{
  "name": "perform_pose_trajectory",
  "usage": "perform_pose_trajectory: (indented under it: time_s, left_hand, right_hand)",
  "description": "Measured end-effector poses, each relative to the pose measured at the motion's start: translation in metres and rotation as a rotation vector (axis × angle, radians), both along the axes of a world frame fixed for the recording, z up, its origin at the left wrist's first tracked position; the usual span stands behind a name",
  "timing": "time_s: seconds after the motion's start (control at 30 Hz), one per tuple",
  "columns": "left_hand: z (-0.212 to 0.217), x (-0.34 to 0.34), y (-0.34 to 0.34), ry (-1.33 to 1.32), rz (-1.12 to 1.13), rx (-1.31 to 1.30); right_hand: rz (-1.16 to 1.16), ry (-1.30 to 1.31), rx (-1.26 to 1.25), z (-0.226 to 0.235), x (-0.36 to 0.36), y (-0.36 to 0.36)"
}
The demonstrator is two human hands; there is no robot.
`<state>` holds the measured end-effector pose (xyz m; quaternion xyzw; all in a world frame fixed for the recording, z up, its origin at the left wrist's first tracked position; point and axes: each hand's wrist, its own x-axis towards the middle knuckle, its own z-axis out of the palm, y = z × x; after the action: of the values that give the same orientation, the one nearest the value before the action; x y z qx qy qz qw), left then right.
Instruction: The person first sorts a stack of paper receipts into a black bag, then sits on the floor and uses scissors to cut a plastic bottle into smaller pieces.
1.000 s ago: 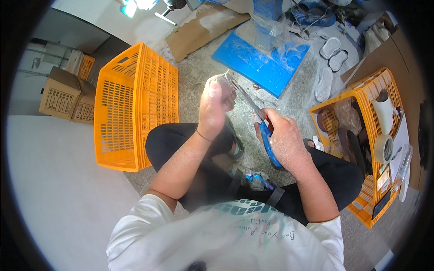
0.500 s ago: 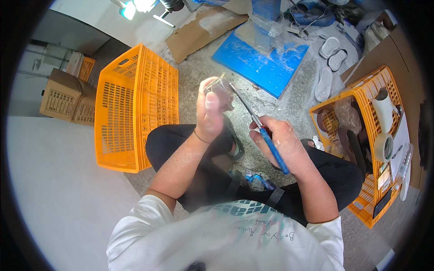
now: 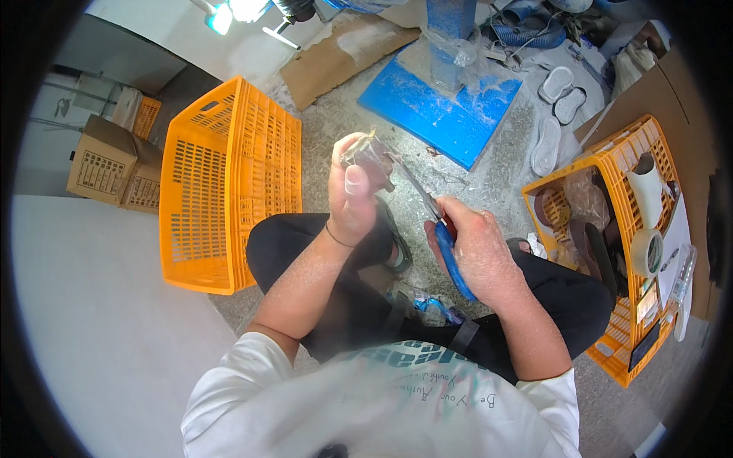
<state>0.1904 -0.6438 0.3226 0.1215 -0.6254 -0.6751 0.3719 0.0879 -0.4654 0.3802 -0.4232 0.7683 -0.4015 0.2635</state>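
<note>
In my left hand (image 3: 353,191), raised in front of my knees, is a translucent, greyish piece (image 3: 374,162) with ragged edges. My thumb presses against its near side while the fingers stay behind it. My right hand (image 3: 479,248) is closed around the handles of a blue-handled tool with long thin jaws (image 3: 416,183). I cannot tell whether it is pliers or scissors. Its tip points up and left and reaches the right edge of the translucent piece; actual contact is hard to make out. Pale dust covers both hands and forearms.
A tall orange crate (image 3: 263,183) stands on the left, with cardboard boxes (image 3: 107,168) behind. Ahead lie a dusty blue board (image 3: 427,114) and a cardboard sheet (image 3: 336,57). At right, another orange crate (image 3: 622,153) carries a tape roll (image 3: 647,252). White sandals (image 3: 556,84) lie beyond it.
The blue-handled tool has turned in my right hand, its handle end swinging slightly left. My left hand and the translucent piece are nearly where they were.
</note>
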Motion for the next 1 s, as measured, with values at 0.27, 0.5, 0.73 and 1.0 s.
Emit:
perform_pose_trajectory:
  time_s: [0.27, 0.5, 0.73, 1.0]
  left_hand:
    - [0.006, 0.004, -0.004, -0.07, -0.046, 0.055]
    - [0.007, 0.003, -0.004, -0.088, -0.06, 0.054]
    - [0.004, -0.003, 0.001, -0.053, -0.11, 0.199]
    - [0.009, -0.02, 0.019, -0.001, 0.178, 0.409]
  right_hand:
    - [0.121, -0.238, -0.006, 0.003, -0.013, 0.004]
    - [0.164, -0.52, 0.1, 0.001, -0.023, 0.01]
    - [-0.045, 0.118, 0.065, -0.019, -0.006, 0.002]
    - [-0.074, 0.416, -0.07, -0.03, 0.013, -0.009]
